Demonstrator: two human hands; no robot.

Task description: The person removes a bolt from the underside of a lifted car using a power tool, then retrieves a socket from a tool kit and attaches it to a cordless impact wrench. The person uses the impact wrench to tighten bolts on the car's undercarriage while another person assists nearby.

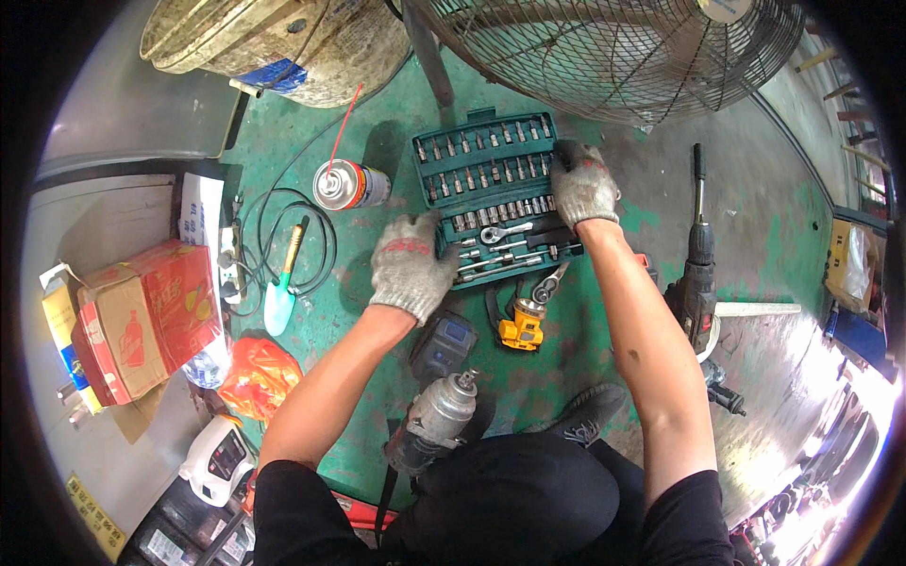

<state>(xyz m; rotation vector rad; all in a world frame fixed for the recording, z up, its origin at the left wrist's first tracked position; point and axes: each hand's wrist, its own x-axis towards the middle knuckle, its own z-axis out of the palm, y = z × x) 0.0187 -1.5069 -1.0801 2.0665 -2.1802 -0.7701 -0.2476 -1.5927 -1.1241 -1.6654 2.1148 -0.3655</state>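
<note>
An open green socket set case point(483, 200) lies on the floor before me, holding rows of bits and sockets, a ratchet point(505, 232) and several bars. My left hand point(412, 266), in a grey work glove, grips the case's left edge, thumb toward the tools. My right hand point(585, 187), gloved too, is closed at the right edge near the lid; some fingertips are hidden. Just below the case sits a yellow cordless ratchet wrench point(524, 324). Beside it are a dark battery pack point(444, 343) and a grey impact wrench point(442, 410).
A spray can point(351, 185) with a red straw stands left of the case. Farther left are a green trowel point(281, 292), a coiled cable point(326, 241) and a red carton point(151, 307). A large fan point(623, 57) and a dirty bucket point(311, 47) stand behind; a black drill point(696, 283) lies right.
</note>
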